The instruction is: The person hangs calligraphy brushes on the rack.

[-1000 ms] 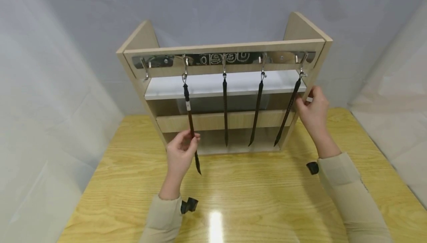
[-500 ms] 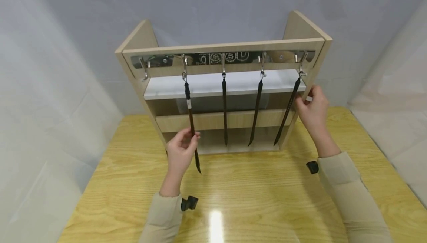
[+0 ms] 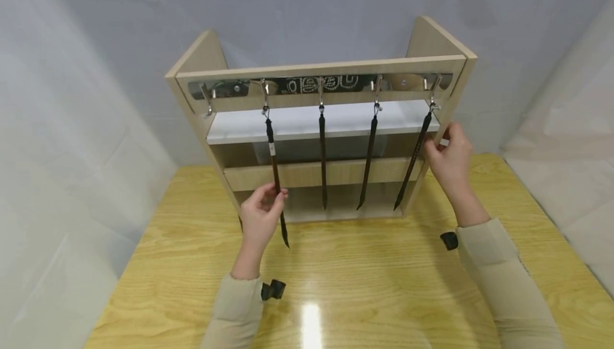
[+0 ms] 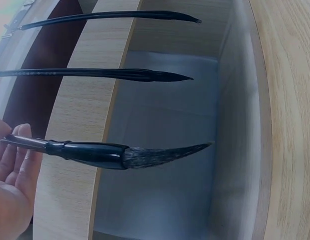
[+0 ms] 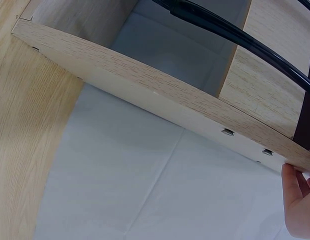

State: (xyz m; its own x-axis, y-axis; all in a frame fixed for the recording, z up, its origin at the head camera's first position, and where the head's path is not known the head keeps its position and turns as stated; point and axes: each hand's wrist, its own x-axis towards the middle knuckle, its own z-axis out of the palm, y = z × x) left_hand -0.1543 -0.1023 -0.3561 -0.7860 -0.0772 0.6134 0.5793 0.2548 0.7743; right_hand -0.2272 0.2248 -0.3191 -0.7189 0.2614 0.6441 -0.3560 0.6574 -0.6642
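Note:
A dark writing brush with a white label hangs by its cord from the second hook from the left. My left hand pinches its lower handle between thumb and fingers. The left wrist view shows its dark hair tip pointing away from the hand, over the open lower compartment. With my right hand I grip the front edge of the rack's right side panel. Three more brushes hang freely to the right, among them the middle brush and the rightmost brush.
A pale wooden rack stands on a yellow wood-grain table. Across its top runs a shiny metal hook strip. The leftmost hook carries nothing. White sheeting lies behind and at both sides.
My left hand and forearm have shifted very slightly up toward the rack, and the pinched brush has risen a touch with them. The right hand keeps its place on the side panel.

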